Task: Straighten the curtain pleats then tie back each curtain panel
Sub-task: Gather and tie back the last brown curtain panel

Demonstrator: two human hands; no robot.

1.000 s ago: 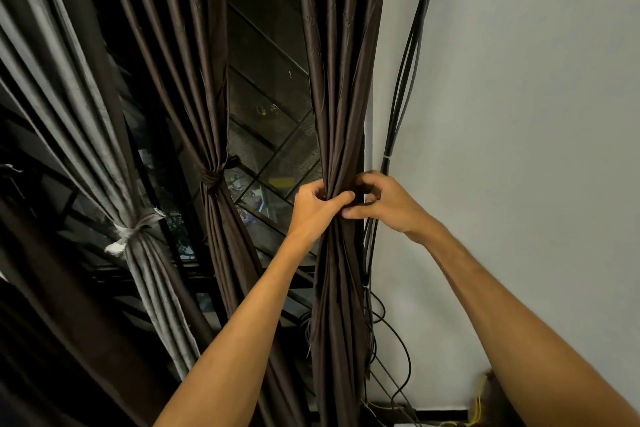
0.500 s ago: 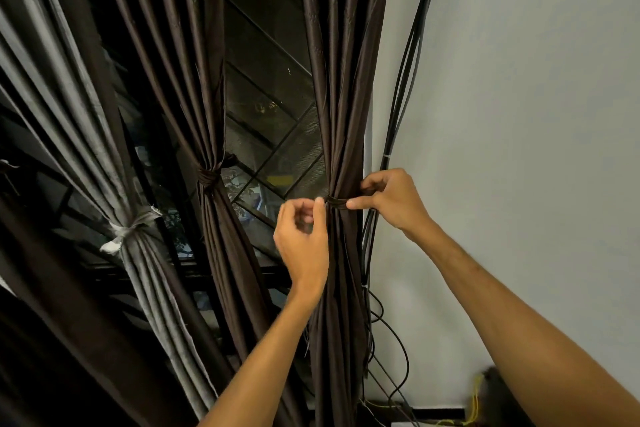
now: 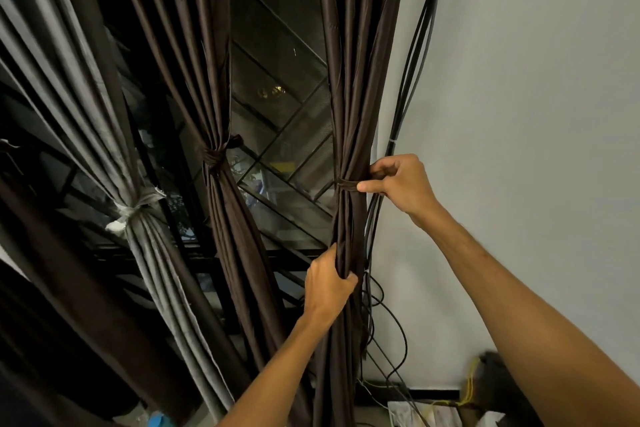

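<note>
Where the curtain point(image 3: 353, 80) ends, black cables point(image 3: 410, 76).

Before the dark metal window grille point(image 3: 284, 114) are hung the grey pleated curtain point(image 3: 145, 253) leftmost, the brown knotted curtain point(image 3: 214, 218) in the middle and the brown pleated curtain point(image 3: 349, 80) rightmost, wrapped by a narrow brown fabric band point(image 3: 346, 184). Thin black cables point(image 3: 412, 80) are run between it and the pale painted wall point(image 3: 536, 114).
</note>
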